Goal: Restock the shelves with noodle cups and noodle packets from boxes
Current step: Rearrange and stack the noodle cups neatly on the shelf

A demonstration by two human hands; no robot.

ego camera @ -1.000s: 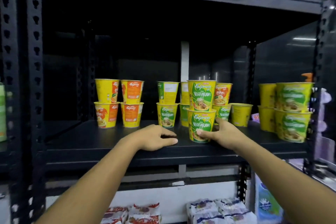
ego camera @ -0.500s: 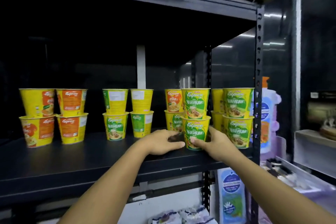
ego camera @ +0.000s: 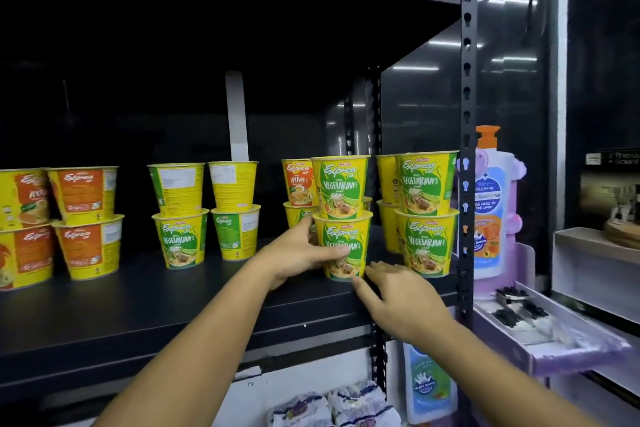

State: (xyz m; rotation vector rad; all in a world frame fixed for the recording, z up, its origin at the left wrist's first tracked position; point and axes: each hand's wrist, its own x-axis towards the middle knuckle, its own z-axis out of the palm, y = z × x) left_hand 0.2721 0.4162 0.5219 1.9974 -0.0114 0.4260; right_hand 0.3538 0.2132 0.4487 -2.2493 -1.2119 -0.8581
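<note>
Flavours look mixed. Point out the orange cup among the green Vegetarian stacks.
The Ayam cup, stacked uppermost just behind the left hand; its label is orange, not green.

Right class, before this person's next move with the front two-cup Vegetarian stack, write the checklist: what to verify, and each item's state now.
1. Left hand has a grip on the lower cup: ok.
2. Upper cup sits upright on it: ok.
3. Right hand touches the lower cup's base: cannot tell; its fingers lie open beside it.
4. Lower cup stands apart from the right-hand stack: ok.
5. Both labels face front: ok.
</note>
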